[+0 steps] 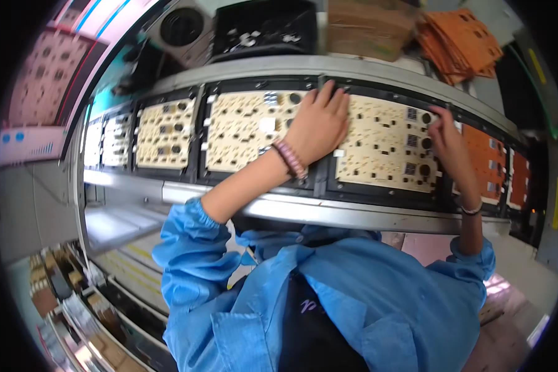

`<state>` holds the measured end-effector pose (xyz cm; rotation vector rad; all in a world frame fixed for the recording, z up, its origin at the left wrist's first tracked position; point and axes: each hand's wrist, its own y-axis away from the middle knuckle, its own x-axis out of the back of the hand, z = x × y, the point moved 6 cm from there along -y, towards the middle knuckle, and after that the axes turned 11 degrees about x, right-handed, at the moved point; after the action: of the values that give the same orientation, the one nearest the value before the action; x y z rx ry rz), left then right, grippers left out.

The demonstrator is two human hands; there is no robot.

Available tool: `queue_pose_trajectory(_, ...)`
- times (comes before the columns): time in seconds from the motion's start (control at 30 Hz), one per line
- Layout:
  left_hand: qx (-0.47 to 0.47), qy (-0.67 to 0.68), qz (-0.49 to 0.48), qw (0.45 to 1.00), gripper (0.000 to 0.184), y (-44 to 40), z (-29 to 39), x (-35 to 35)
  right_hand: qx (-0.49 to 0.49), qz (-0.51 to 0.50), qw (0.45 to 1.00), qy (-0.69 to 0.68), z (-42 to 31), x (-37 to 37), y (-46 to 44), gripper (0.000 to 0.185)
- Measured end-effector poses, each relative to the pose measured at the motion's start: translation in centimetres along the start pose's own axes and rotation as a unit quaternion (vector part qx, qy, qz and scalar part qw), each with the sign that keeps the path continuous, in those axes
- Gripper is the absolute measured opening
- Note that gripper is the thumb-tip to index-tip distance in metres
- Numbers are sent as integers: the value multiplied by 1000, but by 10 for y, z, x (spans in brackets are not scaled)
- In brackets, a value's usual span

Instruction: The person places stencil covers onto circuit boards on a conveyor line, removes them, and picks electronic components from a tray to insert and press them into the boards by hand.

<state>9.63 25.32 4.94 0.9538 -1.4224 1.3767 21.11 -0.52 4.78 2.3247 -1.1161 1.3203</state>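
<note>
My left hand (321, 121) lies with its fingers stretched out over the black divider between two cream circuit boards. It covers the right edge of the left circuit board (239, 133) and touches the frame; no held item shows. Over the right edge of the other circuit board (378, 139), my right hand (451, 144) has its index finger extended, with a gap to the other fingers. Nothing visible is in it, though its palm side is hidden. Both boards carry small dark parts and sit flat in black carrier frames (384, 193).
More cream boards (164, 136) run along the metal-railed line to the left, and orange boards (485, 161) to the right. Behind the rail stand a black bin (263, 15) with small pieces, a cardboard box (372, 28) and stacked orange panels (459, 43). A monitor (31, 144) hangs far left.
</note>
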Motion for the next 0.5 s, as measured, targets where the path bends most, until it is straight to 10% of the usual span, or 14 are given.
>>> queue_pose_trajectory(0.27,4,13,25,1000,45,3,0,-4,166,2,972,168,1,22,21,47)
queue_pose_trajectory(0.5,28,14,-13,999,60,4,4,-5,125,-45,956,263,-9,14,28,55)
